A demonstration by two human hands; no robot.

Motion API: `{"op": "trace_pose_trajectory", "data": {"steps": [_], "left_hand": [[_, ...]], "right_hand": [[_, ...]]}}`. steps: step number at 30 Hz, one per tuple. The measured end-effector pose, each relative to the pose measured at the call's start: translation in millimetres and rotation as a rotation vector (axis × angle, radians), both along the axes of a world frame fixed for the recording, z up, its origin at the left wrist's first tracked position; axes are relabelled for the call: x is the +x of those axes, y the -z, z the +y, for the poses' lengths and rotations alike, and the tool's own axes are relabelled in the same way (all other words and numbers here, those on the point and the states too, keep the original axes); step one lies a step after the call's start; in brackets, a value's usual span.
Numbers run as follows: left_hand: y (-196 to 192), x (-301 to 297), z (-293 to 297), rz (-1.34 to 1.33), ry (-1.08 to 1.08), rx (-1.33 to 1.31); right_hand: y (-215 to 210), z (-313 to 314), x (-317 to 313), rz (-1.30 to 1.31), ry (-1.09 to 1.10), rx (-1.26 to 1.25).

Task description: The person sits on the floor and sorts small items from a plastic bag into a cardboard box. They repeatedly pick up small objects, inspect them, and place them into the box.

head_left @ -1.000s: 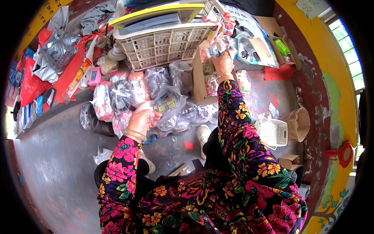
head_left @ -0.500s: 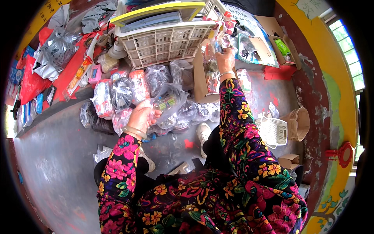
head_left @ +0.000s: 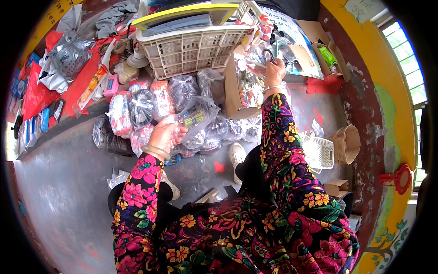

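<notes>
Head view showed the two hands well apart. The left hand [head_left: 164, 133] had its fingers closed on the gathered edge of a clear plastic bag [head_left: 207, 109], with a small green bundle [head_left: 194, 119] visible inside, above a cluster of filled bags. The right hand [head_left: 275, 72] reached farther forward, by the far right side of an open cardboard box [head_left: 232, 89]; a small dark curved item [head_left: 269, 55] lay at its fingertips, but whether the fingers gripped it could not be told. Small wrapped pieces [head_left: 251, 89] filled the box.

Both sleeves [head_left: 146, 176] were black with bright flowers, and a bangle [head_left: 155, 150] circled the left wrist. Filled plastic bags [head_left: 142, 107] were heaped just left of the box. Behind them stood a pale lattice crate [head_left: 191, 52], a yellow-edged panel [head_left: 187, 16] across its top. To the right, a white basket [head_left: 319, 154] stood beside a brown paper bag [head_left: 347, 144] on the grey floor [head_left: 73, 201]. Farther left, silvery bags [head_left: 68, 59] and red sheeting lay strewn about.
</notes>
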State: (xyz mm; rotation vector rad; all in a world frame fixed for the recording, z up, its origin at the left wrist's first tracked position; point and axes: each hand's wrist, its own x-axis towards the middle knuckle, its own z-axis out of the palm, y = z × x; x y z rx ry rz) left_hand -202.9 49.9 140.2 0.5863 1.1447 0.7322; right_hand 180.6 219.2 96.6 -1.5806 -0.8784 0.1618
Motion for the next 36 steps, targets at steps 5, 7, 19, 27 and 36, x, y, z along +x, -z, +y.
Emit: {"op": "trace_pose_trajectory", "data": {"steps": [5,7,19,27,36], "left_hand": [[2.8,-0.8,-0.2,-0.016,-0.014,0.005],[2.6,-1.8,-0.5,-0.017,-0.01,0.006],[8.7,-19.0,-4.9,0.016,-0.061,-0.045],[7.5,-21.9,-6.7,0.019,-0.06,-0.036],[8.6,-29.3,-1.0,0.026,-0.091,-0.036]], "right_hand": [[-1.8,-4.2,1.3,0.332,-0.108,-0.123],[-22.0,-15.0,-11.5,0.442,-0.155,-0.008],[-91.4,-68.3,-132.7,-0.041,-1.312,-0.663],[9.2,-93.7,-233.2,-0.69,-1.398,-0.811],[-16.2,-103.5,-212.9,-1.071,-1.208,-1.101]]}}
